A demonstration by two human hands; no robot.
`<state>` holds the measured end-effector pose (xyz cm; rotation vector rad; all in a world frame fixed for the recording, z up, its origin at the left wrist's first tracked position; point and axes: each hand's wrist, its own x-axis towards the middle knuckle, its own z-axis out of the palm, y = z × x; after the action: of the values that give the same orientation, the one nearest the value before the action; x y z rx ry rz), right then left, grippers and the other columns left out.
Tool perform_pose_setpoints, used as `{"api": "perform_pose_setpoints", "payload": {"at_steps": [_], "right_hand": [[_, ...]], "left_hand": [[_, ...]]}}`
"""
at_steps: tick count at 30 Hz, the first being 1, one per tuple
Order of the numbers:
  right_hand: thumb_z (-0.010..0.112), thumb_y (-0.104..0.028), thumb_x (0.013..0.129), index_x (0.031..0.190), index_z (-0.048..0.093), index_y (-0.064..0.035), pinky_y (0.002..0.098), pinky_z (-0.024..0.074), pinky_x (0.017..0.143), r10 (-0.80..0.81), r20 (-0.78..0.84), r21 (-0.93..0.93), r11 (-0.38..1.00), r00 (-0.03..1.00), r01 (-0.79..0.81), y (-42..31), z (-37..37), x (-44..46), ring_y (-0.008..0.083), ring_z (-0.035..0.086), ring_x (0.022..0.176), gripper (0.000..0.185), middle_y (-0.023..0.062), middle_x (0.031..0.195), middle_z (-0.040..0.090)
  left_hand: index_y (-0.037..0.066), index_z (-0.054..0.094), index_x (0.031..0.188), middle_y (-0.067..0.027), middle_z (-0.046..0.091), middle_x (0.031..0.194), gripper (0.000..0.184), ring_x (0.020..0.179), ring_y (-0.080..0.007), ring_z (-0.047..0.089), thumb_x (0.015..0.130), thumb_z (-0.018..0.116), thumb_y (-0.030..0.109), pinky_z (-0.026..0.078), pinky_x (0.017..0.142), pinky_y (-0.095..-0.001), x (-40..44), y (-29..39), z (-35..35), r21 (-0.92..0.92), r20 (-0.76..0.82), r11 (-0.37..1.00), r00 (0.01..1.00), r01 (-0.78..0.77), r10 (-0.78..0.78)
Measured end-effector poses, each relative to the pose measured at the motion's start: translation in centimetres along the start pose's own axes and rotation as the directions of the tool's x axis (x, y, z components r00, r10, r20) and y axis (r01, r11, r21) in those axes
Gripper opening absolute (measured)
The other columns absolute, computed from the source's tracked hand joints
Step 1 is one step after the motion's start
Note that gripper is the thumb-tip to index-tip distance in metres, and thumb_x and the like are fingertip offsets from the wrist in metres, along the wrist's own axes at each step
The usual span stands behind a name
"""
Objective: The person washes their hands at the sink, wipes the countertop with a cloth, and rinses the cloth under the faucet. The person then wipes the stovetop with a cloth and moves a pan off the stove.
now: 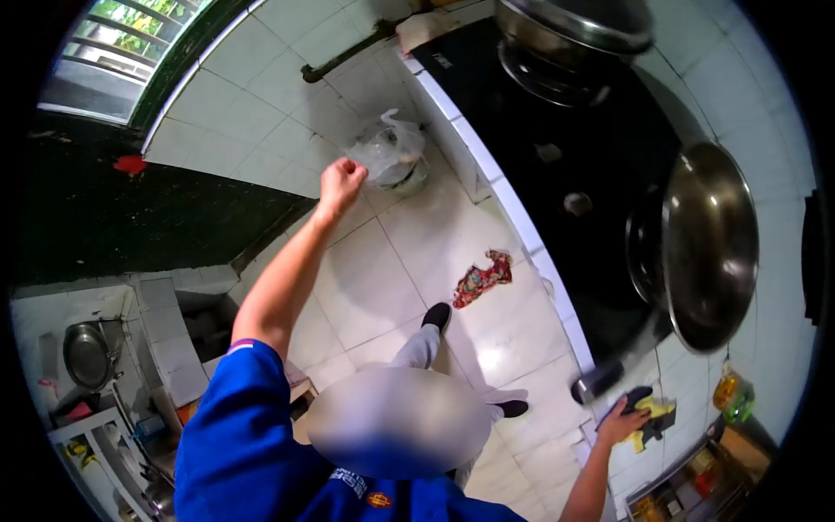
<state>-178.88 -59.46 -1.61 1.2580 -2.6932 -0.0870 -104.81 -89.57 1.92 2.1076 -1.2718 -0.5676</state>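
My left hand point(343, 185) is raised on an outstretched arm, its fingers closed in a pinch. Whatever they hold, if anything, is too small to make out. Just beyond it is a small bin point(407, 181) on the floor, lined with a translucent plastic bag point(383, 150). At the lower right, my right hand point(623, 423) is on a yellow and dark cloth point(652, 416) over the white tiled surface, its fingers partly curled against the fabric. Close above this hand is the dark handle point(597, 383) of the wok point(711, 248).
A black stovetop point(557, 165) with a white tiled edge runs along the right. A lidded pot point(574, 35) stands at its far end. A patterned red rag point(484, 279) lies on the tiled floor. Bottles point(733, 396) stand at the right wall.
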Motion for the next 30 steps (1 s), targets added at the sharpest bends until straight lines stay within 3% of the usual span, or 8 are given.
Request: {"api": "perform_pose_setpoints", "payload": {"at_steps": [4, 7, 13, 18, 22, 27, 29, 30], "right_hand": [[0.045, -0.05, 0.092, 0.137, 0.034, 0.0051, 0.0418, 0.0281, 0.108, -0.28, -0.087, 0.437, 0.852, 0.956, 0.289, 0.3, -0.2, 1.1, 0.0427, 0.036, 0.128, 0.072, 0.0303, 0.139, 0.036], [0.037, -0.061, 0.091, 0.14, 0.025, 0.0068, 0.0462, 0.0242, 0.109, -0.009, 0.19, -0.06, 0.998, 0.982, 0.021, 1.0, -0.9, 1.4, 0.0462, 0.029, 0.131, 0.085, 0.034, 0.142, 0.024], [0.039, -0.065, 0.088, 0.145, 0.006, 0.0046, 0.0529, 0.0194, 0.109, 0.204, 0.384, 0.109, 0.959, 0.901, -0.263, -1.1, -2.1, 1.3, 0.0468, 0.008, 0.138, 0.096, 0.0308, 0.149, 0.0], [0.056, -0.029, 0.091, 0.128, 0.04, 0.0065, 0.0425, 0.0324, 0.102, 0.068, 0.016, 0.452, 0.89, 0.998, -0.068, 1.1, 1.0, 0.9, 0.0326, 0.044, 0.114, 0.054, 0.0194, 0.124, 0.044], [0.057, -0.041, 0.089, 0.133, 0.033, 0.0101, 0.0435, 0.0204, 0.109, 0.373, -0.034, 0.613, 0.74, 0.927, -0.276, 0.7, -1.7, 3.2, 0.0388, 0.029, 0.129, 0.072, 0.0282, 0.139, 0.03], [0.046, -0.062, 0.085, 0.134, 0.044, -0.004, 0.0526, 0.0198, 0.109, 0.569, 0.044, 0.288, 0.78, 0.821, -0.556, -2.2, 0.3, 8.8, 0.0441, 0.027, 0.132, 0.076, 0.0285, 0.141, 0.032], [0.045, -0.062, 0.085, 0.131, 0.05, -0.0094, 0.0529, 0.0192, 0.109, 0.43, -0.047, 0.286, 0.871, 0.902, -0.4, -3.1, 1.3, 10.0, 0.0434, 0.026, 0.133, 0.07, 0.0269, 0.141, 0.034], [0.047, -0.061, 0.085, 0.13, 0.051, -0.0108, 0.0521, 0.0187, 0.109, 0.341, -0.07, 0.294, 0.905, 0.937, -0.307, -3.4, 1.2, 10.5, 0.0431, 0.026, 0.133, 0.067, 0.0262, 0.141, 0.034]], "left_hand": [[0.003, 0.065, 0.079, -0.0149, 0.065, 0.073, 0.019, 0.07, -0.0295, 0.064, 0.075, 0.063, 0.021, 0.049, 0.066, -0.0374, 8.1, -2.7, -0.2, 0.188, -0.009, 0.982, 1.0, 0.006, -0.004], [0.003, 0.066, 0.083, -0.0165, 0.066, 0.078, 0.016, 0.075, -0.0326, 0.064, 0.076, 0.06, 0.016, 0.049, 0.069, -0.0389, 10.6, -4.6, 1.0, 0.185, 0.059, 0.98, 0.997, -0.066, 0.056], [0.006, 0.067, 0.092, -0.0185, 0.065, 0.086, 0.02, 0.083, -0.0347, 0.064, 0.078, 0.053, 0.007, 0.05, 0.075, -0.0391, 12.2, -6.4, 2.6, 0.193, -0.035, 0.962, 0.979, -0.191, 0.201], [0.001, 0.06, 0.097, -0.0123, 0.065, 0.09, 0.019, 0.083, -0.0225, 0.062, 0.08, 0.056, 0.007, 0.048, 0.076, -0.0334, 8.8, -5.9, 2.8, 0.134, 0.185, 0.983, 0.978, -0.126, 0.1], [-0.002, 0.059, 0.102, -0.0047, 0.062, 0.092, 0.02, 0.086, -0.012, 0.057, 0.083, 0.053, -0.001, 0.045, 0.078, -0.0249, 2.5, -10.1, 6.2, -0.152, 0.429, 0.967, 0.868, -0.203, 0.25], [-0.001, 0.059, 0.103, -0.0041, 0.061, 0.093, 0.022, 0.08, -0.0119, 0.056, 0.082, 0.054, -0.005, 0.045, 0.073, -0.0237, -10.6, -8.0, 9.5, -0.351, 0.709, 0.813, 0.699, 0.465, -0.094], [0.0, 0.06, 0.103, -0.0046, 0.061, 0.094, 0.024, 0.081, -0.0125, 0.057, 0.081, 0.055, -0.007, 0.048, 0.071, -0.0248, -17.3, -2.0, 10.6, -0.288, 0.725, 0.894, 0.689, 0.345, -0.032], [0.001, 0.06, 0.104, -0.0052, 0.062, 0.096, 0.024, 0.082, -0.0133, 0.058, 0.082, 0.055, -0.008, 0.049, 0.069, -0.0256, -20.5, 0.1, 11.1, -0.252, 0.705, 0.964, 0.668, -0.08, 0.239]]}}
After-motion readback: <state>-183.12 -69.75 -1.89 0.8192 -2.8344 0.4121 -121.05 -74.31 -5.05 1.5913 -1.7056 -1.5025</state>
